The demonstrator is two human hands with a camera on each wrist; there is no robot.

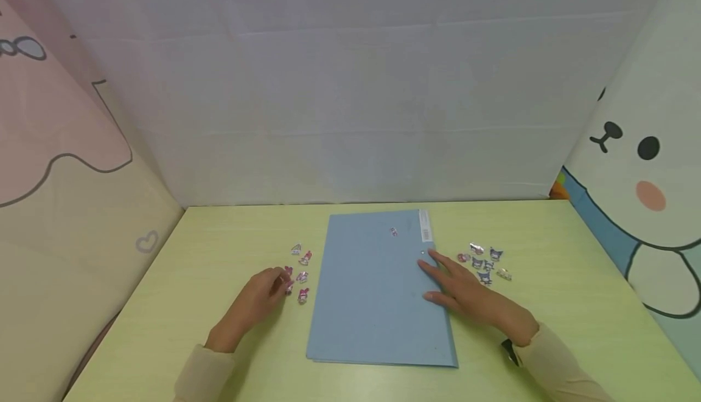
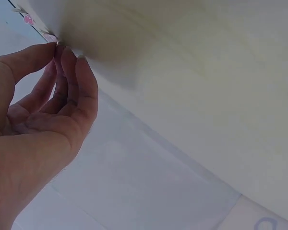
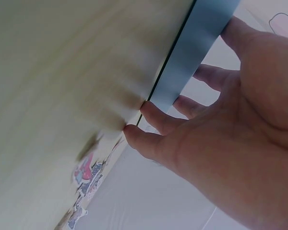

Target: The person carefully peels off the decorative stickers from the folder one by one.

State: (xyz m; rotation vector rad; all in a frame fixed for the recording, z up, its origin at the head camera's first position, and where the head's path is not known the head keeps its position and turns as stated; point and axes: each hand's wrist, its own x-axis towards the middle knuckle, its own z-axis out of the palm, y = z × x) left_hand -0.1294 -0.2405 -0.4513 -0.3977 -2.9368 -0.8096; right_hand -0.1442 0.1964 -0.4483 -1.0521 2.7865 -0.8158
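Observation:
A blue folder (image 1: 378,298) lies on the yellow table, with one small sticker (image 1: 394,232) near its top. My left hand (image 1: 261,294) is left of the folder, at a cluster of pink character stickers (image 1: 303,295). Its thumb and fingertips come together on a small pink sticker, mostly covered by the fingers; the left wrist view shows the same pinch, with a pink sticker (image 2: 28,19) beyond it. My right hand (image 1: 465,292) rests with spread fingers along the folder's right edge. In the right wrist view its fingertips (image 3: 149,108) touch the folder's side and the tabletop.
Right of the folder lies another group of stickers (image 1: 477,263), mostly dark blue characters, close beyond the right hand. A white barcode label (image 1: 425,225) is at the folder's top right corner. White cloth (image 1: 361,116) stands behind the table, and printed cloths flank both sides.

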